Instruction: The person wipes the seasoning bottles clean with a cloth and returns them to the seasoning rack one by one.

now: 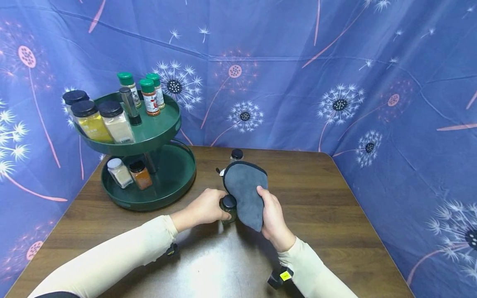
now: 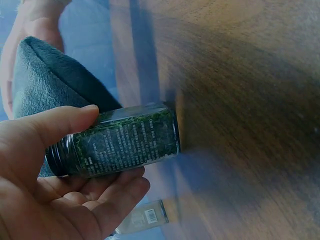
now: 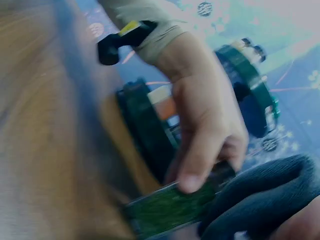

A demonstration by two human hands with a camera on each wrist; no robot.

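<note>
My left hand [image 1: 204, 207] grips a small spice jar [image 2: 127, 137] of green dried herbs, thumb on one side and fingers on the other. The jar has a black lid and stands upright at the tabletop; whether its base touches the wood I cannot tell. In my right hand [image 1: 275, 217] is a grey plush cloth [image 1: 246, 192] with dark trim, a small white tag and a loop, pinched with the thumb on top. Its edge lies against the jar's side in the head view. Behind the cloth stands another black-lidded jar [image 1: 237, 155], mostly hidden.
A green two-tier round rack [image 1: 175, 182] stands at the left of the wooden table [image 1: 316, 215]. Its upper tier carries several jars and green-capped shakers [image 1: 150, 98]; two jars [image 1: 140, 174] sit below. Blue patterned fabric [image 1: 290, 82] hangs behind and at both sides.
</note>
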